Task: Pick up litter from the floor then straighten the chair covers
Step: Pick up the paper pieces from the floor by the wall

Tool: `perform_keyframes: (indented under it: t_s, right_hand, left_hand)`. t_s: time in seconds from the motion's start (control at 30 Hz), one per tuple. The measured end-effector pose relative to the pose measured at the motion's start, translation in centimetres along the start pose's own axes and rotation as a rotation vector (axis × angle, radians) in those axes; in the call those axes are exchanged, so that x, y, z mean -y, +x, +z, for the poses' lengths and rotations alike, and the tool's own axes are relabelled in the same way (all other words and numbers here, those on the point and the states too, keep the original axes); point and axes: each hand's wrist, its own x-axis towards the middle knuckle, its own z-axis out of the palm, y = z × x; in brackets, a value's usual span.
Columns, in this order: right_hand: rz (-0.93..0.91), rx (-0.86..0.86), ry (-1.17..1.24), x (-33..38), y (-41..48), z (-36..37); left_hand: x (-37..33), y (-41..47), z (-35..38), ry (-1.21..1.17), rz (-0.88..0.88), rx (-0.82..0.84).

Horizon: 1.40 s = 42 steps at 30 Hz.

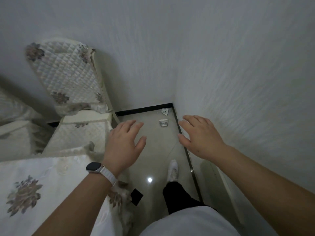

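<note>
Two small pale scraps of litter lie on the glossy floor near the corner of the room: one (163, 123) between my hands, another (165, 111) right by the black skirting. My left hand (124, 143), with a watch on its wrist, hovers open above the floor to the left of the nearer scrap. My right hand (199, 137) is open too, fingers spread, to the right of it next to the wall. A chair with a quilted flowered cover (68, 74) stands at the left against the wall; its seat cover (80, 133) lies just left of my left hand.
White textured walls (238, 82) meet at a corner ahead, leaving a narrow strip of floor. A table with a flowered cloth (42, 184) fills the lower left. A second covered chair (12, 116) is at the far left. My white shoe (173, 170) stands on the floor.
</note>
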Motion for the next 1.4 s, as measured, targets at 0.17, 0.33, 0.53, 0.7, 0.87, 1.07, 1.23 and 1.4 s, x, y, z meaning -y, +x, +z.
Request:
perform_keyframes:
  t_s: [0.17,0.33,0.53,0.7,0.87,1.07,1.23,1.4]
  right_hand:
    - [0.006,0.054,0.056,-3.4,9.4,3.9]
    - [0.055,0.084,0.1,-7.4,18.4,7.1]
    - [0.046,0.121,0.091,-9.6,27.5,9.2]
    - [0.057,0.154,0.093,-10.7,31.9,11.7]
    - [0.133,0.222,0.056,-11.2,36.1,13.0]
    - [0.208,0.231,-0.02,-11.9,41.2,14.7]
    - [0.206,0.251,-0.003,-12.7,46.6,19.1]
    - [0.232,0.21,0.109,-15.9,50.8,27.8]
  left_hand:
    - [2.9,8.8,2.3,0.023,-0.032,0.026]
    - [5.4,17.6,3.7,0.045,-0.026,0.094]
    - [7.5,26.0,4.3,0.035,-0.057,0.109]
    - [10.9,31.3,6.8,0.02,-0.041,0.142]
    - [14.1,36.6,10.2,-0.04,0.015,0.215]
    - [17.6,43.4,14.4,-0.123,0.111,0.266]
    - [20.5,48.1,18.0,-0.149,0.127,0.275]
    - [23.4,50.3,25.9,-0.201,0.117,0.193]
